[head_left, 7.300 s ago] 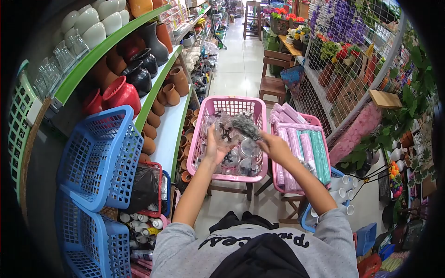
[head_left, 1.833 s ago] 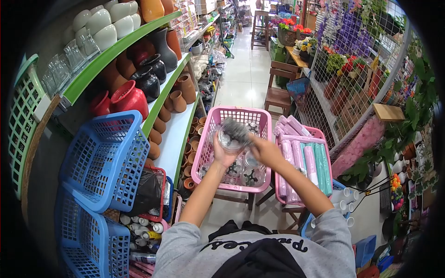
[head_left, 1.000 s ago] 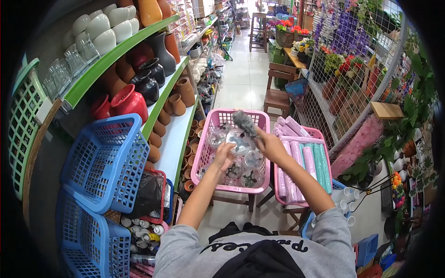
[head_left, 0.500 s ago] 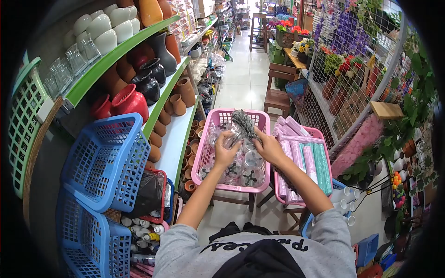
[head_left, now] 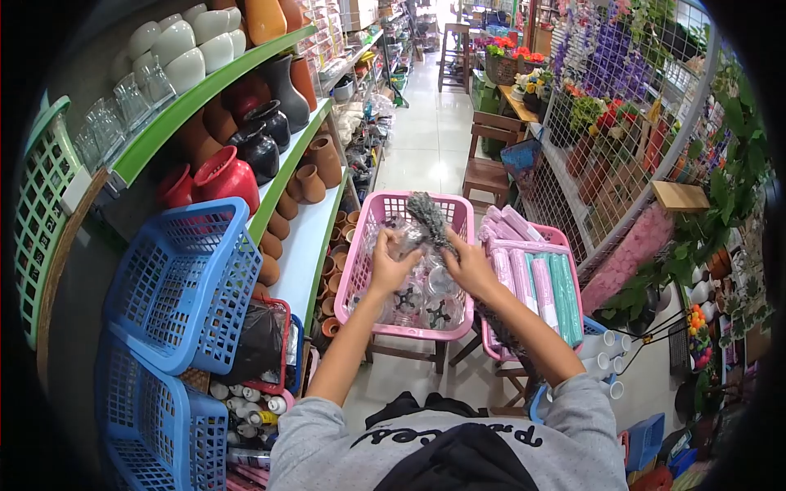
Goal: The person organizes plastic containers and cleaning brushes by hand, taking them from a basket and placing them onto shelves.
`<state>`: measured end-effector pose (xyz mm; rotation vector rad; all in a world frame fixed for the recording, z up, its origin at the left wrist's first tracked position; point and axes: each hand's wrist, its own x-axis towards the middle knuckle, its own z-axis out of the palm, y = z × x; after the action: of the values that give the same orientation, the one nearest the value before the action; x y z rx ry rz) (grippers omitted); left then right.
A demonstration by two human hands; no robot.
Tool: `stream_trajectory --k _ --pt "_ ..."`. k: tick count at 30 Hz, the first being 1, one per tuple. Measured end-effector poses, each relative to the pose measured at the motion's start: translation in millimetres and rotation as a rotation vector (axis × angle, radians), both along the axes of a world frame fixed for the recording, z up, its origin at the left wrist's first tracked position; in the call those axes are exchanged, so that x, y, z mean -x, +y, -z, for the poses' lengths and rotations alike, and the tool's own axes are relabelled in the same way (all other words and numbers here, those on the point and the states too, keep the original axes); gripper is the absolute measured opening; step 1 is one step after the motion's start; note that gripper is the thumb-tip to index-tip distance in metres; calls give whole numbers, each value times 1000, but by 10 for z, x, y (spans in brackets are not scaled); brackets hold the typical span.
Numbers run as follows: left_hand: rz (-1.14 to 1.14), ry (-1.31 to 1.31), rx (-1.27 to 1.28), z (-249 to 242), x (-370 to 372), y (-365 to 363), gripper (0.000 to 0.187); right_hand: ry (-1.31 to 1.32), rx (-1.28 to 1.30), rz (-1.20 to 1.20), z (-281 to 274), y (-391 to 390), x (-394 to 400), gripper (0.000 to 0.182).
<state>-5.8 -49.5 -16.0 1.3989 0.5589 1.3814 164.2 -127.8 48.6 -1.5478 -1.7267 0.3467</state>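
Note:
In my left hand (head_left: 393, 263) is a clear, shiny container (head_left: 409, 237), its exact kind partly hidden by the fingers. My right hand (head_left: 469, 266) is closed around a grey fluffy duster (head_left: 426, 214), whose bristly head lies against the clear container. Both hands are over a pink plastic basket (head_left: 465, 323). Inside it, below the hands, sit several clear round containers (head_left: 443, 282), some with a dark cross-shaped part (head_left: 443, 313). A dark fuzzy strip (head_left: 509, 329) shows beneath my right forearm.
Right of the basket, a second pink basket (head_left: 576, 282) holds pink and teal wrapped rolls (head_left: 561, 295). Blue baskets (head_left: 184, 286) stack at left beside shelves of red vases (head_left: 229, 182) and clay pots. A wooden chair (head_left: 491, 164) and wire mesh rack (head_left: 589, 155) border the aisle.
My left hand has shifted slightly left, and the clear container in it has turned. The duster stays against it in my right hand. The whole view has moved slightly.

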Motion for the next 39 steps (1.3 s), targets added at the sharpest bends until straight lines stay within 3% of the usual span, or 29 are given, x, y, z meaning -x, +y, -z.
stream_trajectory --k 1,3,6,8,12,22,24,25,27,29,34,36,37,39 --pt "-57 255 21 -255 91 -77 41 -13 -86 -86 12 -24 40 47" --pt "-61 300 -8 -329 93 -86 41 -91 -126 -242 -36 -89 116 51" --pt "-150 382 -94 -243 84 -77 40 -96 -123 -182 -105 -77 157 52" --pt "-85 99 -84 -229 56 -122 39 -63 -30 -124 -117 -48 119 50" --pt "-79 -74 -30 -50 10 -95 38 46 -70 -127 -95 10 148 47" --pt "-52 -90 10 -109 74 -167 39 141 65 -117 -64 39 -7 47" --pt "-57 -358 178 -112 15 -175 30 149 78 -116 -38 49 -39 47" --pt "-56 -357 176 -163 45 -159 30 127 50 -127 44 73 -91 48" --pt "139 -636 573 -266 123 -84 27 109 22 -136 107 83 -100 48" --pt "192 -619 645 -257 40 -47 31 225 -64 -155 86 47 -10 47" --pt "264 -616 861 -334 -155 -97 33 191 -16 -89 -26 99 -77 45" --pt "167 -635 957 -331 -187 -21 36 -71 -141 -145 18 19 -121 52" --pt "213 -724 980 -266 -179 33 36 -73 -141 -149 41 -28 -146 52" --pt "342 -767 970 -210 -114 147 35 -373 -113 -387 94 -126 -180 61"
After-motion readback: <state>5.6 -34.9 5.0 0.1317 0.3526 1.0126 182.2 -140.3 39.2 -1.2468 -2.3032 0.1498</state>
